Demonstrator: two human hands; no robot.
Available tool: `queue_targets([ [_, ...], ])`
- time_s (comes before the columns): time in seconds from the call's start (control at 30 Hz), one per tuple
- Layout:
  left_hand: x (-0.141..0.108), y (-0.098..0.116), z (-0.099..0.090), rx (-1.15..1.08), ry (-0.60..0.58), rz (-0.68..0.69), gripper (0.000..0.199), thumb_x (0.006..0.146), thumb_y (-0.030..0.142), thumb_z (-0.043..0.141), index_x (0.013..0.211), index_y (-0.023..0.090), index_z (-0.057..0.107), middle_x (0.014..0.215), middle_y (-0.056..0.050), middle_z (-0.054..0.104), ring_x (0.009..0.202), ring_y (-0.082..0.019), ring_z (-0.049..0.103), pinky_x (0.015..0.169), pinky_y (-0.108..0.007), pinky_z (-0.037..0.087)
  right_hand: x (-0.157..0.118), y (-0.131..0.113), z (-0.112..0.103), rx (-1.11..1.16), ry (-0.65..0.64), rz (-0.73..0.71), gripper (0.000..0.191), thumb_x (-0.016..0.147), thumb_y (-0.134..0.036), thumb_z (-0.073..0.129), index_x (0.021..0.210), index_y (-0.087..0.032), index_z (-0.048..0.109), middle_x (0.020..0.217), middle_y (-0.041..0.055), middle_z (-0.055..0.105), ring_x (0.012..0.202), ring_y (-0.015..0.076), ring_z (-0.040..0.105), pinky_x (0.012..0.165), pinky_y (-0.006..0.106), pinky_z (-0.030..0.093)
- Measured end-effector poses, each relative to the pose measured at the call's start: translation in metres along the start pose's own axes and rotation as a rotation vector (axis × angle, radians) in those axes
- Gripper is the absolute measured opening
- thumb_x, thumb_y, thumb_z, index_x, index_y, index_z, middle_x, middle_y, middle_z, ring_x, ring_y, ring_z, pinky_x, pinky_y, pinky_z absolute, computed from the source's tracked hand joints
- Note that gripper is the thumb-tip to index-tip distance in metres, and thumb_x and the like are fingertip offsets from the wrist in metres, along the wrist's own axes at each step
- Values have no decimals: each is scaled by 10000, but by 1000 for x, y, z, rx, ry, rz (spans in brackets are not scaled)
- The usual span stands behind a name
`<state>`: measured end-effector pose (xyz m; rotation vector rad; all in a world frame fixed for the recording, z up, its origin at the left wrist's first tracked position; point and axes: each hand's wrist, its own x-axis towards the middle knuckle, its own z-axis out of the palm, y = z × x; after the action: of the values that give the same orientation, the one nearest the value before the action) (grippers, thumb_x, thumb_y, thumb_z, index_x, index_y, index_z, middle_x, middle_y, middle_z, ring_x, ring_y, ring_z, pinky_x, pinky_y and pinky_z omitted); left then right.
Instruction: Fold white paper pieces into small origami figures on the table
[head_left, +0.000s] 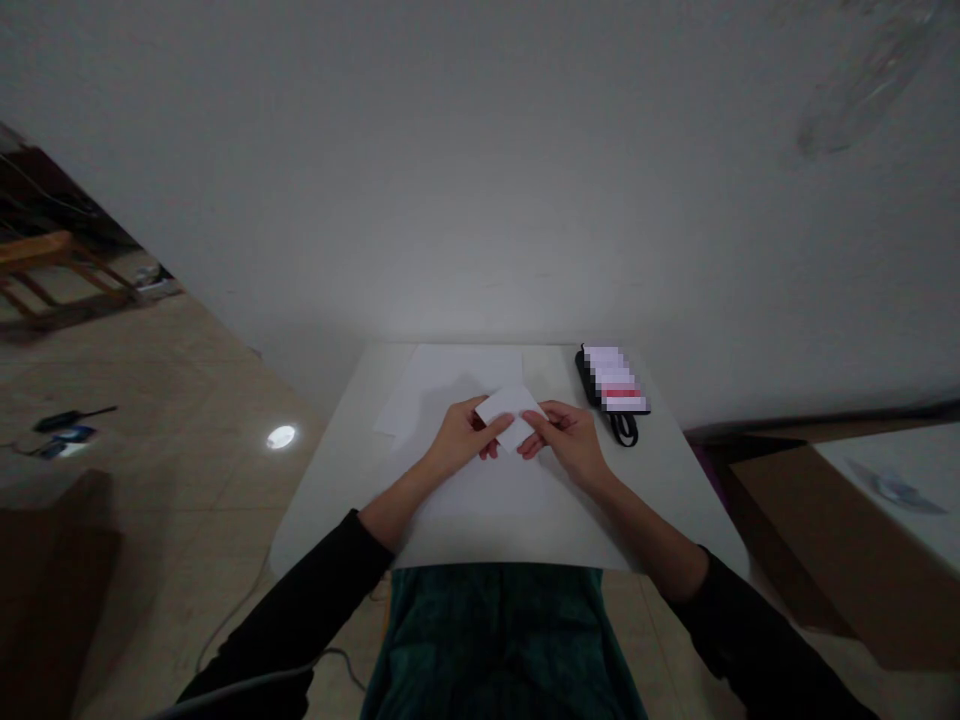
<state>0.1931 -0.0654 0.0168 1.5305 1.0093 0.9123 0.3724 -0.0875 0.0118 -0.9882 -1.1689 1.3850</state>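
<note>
Between my two hands is a small piece of folded white paper (511, 404), held a little above the table with one corner toward me. My left hand (466, 432) grips its left side, thumb on top and fingers beneath. On the right side, my right hand (564, 436) pinches it the same way, thumb pressed on the face. The fingers under the paper are partly hidden. Below and behind lie larger sheets of white paper (450, 375) on the white table (330, 500), overlapping each other.
A phone (616, 380) with a lit, blurred screen rests on a black case with a strap (624, 428) at the table's back right. The grey wall (480, 200) meets the table's far edge. Cardboard (847, 540) stands at right, a wooden stool (45, 255) at far left.
</note>
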Motion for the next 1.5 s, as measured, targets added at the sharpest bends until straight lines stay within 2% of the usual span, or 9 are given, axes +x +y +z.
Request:
queue_targets([
  [0.2, 2, -4, 6, -67, -35, -63, 443, 753, 533, 700, 750, 91, 675, 607, -72, 683, 475, -133, 620, 424, -209, 494, 2, 2, 0, 46, 22, -39, 356, 683, -462, 778, 810, -155, 648, 629, 29, 707, 530, 199, 699, 528, 319, 614],
  [0.4, 3, -7, 3, -29, -24, -87, 409, 766, 501, 703, 688, 100, 686, 532, -43, 660, 427, -113, 595, 446, -207, 503, 2, 3, -5, -74, -76, -12, 355, 727, -495, 734, 733, -151, 644, 511, 6, 640, 392, 139, 591, 345, 231, 487],
  [0.7, 5, -8, 1, -164, -88, -113, 400, 706, 479, 767, 826, 108, 678, 685, -58, 707, 599, -146, 672, 550, -250, 574, 4, 7, -7, -67, 113, -78, 354, 704, -484, 760, 704, -152, 638, 563, 31, 672, 427, 168, 634, 390, 268, 543],
  [0.97, 8, -11, -1, -161, -54, -73, 464, 660, 543, 770, 735, 109, 625, 660, -56, 700, 497, -116, 622, 524, -250, 551, 2, 7, -3, -100, 117, -105, 366, 727, -516, 729, 718, -164, 630, 565, 35, 683, 418, 171, 632, 397, 276, 542],
  [1.23, 6, -14, -1, -119, -93, -125, 421, 604, 463, 833, 678, 102, 630, 672, -85, 708, 588, -172, 677, 567, -281, 562, 6, 13, -6, -126, 125, -124, 366, 751, -529, 700, 727, -172, 624, 538, 2, 641, 373, 129, 573, 343, 228, 456],
  [1.3, 6, -14, -1, -102, -91, -88, 407, 610, 409, 841, 788, 94, 655, 705, -84, 712, 629, -178, 684, 601, -284, 559, 7, 15, -7, -114, 122, -122, 352, 756, -515, 701, 734, -171, 626, 529, -6, 632, 366, 122, 564, 343, 220, 444],
  [1.37, 6, -11, -4, -121, -106, -30, 629, 616, 330, 847, 1152, 115, 599, 791, -76, 724, 680, -174, 691, 641, -283, 557, 9, 15, -9, -99, 91, -102, 351, 756, -508, 704, 712, -172, 611, 503, -17, 614, 350, 115, 549, 334, 212, 425],
  [1.43, 7, -8, -8, -171, -131, 33, 1042, 599, 250, 856, 1464, 218, 275, 901, -66, 720, 736, -172, 699, 682, -292, 560, 11, 15, -11, -87, 43, -70, 362, 749, -505, 710, 673, -174, 587, 471, -28, 587, 333, 111, 536, 321, 203, 406],
  [1.5, 8, -6, -12, -205, -180, 86, 1199, 588, 210, 858, 1512, 292, 98, 1022, -80, 692, 797, -182, 701, 722, -313, 564, 12, 14, -13, -78, 5, -40, 367, 738, -504, 720, 670, -171, 579, 469, -33, 579, 329, 110, 537, 311, 196, 395],
])
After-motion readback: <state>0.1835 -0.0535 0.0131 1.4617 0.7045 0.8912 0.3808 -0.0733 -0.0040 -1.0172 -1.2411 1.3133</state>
